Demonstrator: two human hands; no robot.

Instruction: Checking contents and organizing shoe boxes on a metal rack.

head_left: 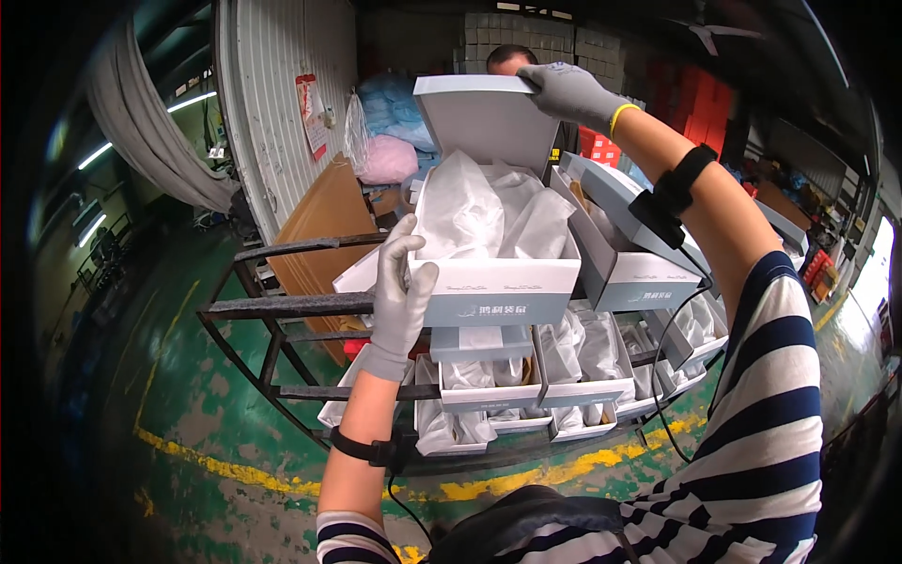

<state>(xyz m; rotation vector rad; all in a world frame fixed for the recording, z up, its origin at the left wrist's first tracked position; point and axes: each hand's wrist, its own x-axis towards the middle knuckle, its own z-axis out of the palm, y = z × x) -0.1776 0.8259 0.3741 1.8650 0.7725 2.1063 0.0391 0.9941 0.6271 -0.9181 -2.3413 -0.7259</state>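
Observation:
An open shoebox [507, 279], white with a grey-blue lower band, sits tilted toward me on top of other boxes. White tissue paper [462, 209] fills it and hides what lies inside. Its hinged lid [484, 115] stands raised at the back. My right hand [571, 94], in a grey glove, grips the lid's upper right corner. Beside the box's front left corner is my left hand [402, 296], in a pale glove, its fingers loosely curved and the thumb apart from them. The thumb overlaps the box front; whether it presses there I cannot tell.
A dark metal rack [291, 305] carries several more open shoeboxes [587, 362] with tissue. Another lidded box [634, 268] stands close on the right. Flat cardboard [324, 235] leans behind the rack at left. A person [510, 58] is partly hidden behind the raised lid.

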